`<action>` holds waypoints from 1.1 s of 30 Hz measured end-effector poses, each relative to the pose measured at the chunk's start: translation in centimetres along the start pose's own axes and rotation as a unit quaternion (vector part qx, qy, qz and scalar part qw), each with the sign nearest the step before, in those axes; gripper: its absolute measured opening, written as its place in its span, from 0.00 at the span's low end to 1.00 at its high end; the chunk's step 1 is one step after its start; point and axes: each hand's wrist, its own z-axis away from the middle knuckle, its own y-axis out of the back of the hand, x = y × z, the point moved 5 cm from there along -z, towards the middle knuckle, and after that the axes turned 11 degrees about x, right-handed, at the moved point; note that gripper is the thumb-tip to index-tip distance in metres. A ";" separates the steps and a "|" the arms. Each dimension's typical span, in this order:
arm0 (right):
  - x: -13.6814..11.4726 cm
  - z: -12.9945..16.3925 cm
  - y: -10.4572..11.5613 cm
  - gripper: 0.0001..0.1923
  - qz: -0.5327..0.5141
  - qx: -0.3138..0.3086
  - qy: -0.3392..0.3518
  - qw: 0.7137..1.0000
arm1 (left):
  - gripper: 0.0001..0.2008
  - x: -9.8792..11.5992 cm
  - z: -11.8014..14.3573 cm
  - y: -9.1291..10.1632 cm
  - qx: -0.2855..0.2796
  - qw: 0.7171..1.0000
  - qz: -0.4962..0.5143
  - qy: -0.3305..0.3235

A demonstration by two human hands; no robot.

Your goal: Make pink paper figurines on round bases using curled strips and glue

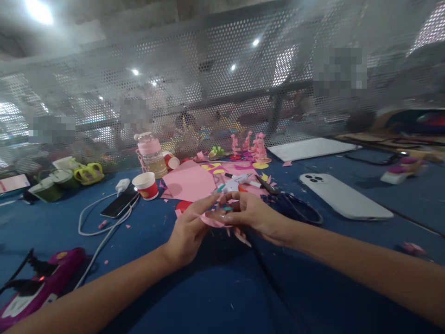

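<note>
Pink paper piece sits pinched between your left hand and right hand, low over the blue table. You look mid-fold or shaping; the next move needs a steady fingertip grip. Pink sheets, a red cup, a white phone lie around; mesh screen behind.

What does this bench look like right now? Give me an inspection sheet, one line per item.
Surface: blue table, scattered with paper scraps.
Job's things: small pink paper piece, pinched between both hands.
Clutter: pink paper sheet, red paper cup, pink-lidded jar, scissors, white phone, dark phone, pink glue gun, pink paper figures.
Grippers: left hand and right hand, both gripping the paper piece.
Cables: white cable by the dark phone.
Surroundings: perforated metal screen behind the table.
</note>
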 end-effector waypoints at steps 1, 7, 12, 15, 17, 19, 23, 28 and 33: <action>0.1 0.0 0.0 0.21 -0.004 0.000 0.004 1.000 | 0.14 0.1 0.0 0.3 0.019 0.999 -0.020 -0.022; -0.3 -0.2 0.2 0.20 0.024 0.028 0.041 0.998 | 0.11 0.3 0.3 0.8 0.078 0.988 -0.086 -0.098; -1.8 -0.2 1.2 0.22 0.137 0.121 0.167 0.969 | 0.07 0.0 0.0 0.5 0.069 0.989 -0.108 -0.067; -2.3 0.4 1.6 0.24 0.204 0.178 0.266 0.925 | 0.05 0.5 -0.1 -0.2 0.021 0.988 -0.112 -0.100; -2.1 0.7 1.6 0.28 0.218 0.189 0.289 0.913 | 0.04 0.8 0.0 -0.7 -0.001 0.985 -0.117 -0.130; -1.7 0.9 1.3 0.33 0.213 0.182 0.281 0.918 | 0.04 0.9 0.0 -0.8 0.003 0.981 -0.129 -0.143; -1.0 0.9 0.2 0.24 0.176 0.119 0.202 0.956 | 0.03 0.5 0.0 -0.9 0.008 0.976 -0.177 -0.123; -1.2 1.4 -0.8 0.16 0.144 0.091 0.165 0.972 | 0.03 0.8 0.2 -0.9 0.005 0.956 -0.255 -0.142; -1.9 2.0 -0.4 0.09 0.178 0.160 0.249 0.939 | 0.04 1.2 0.3 -0.7 0.015 0.958 -0.249 -0.141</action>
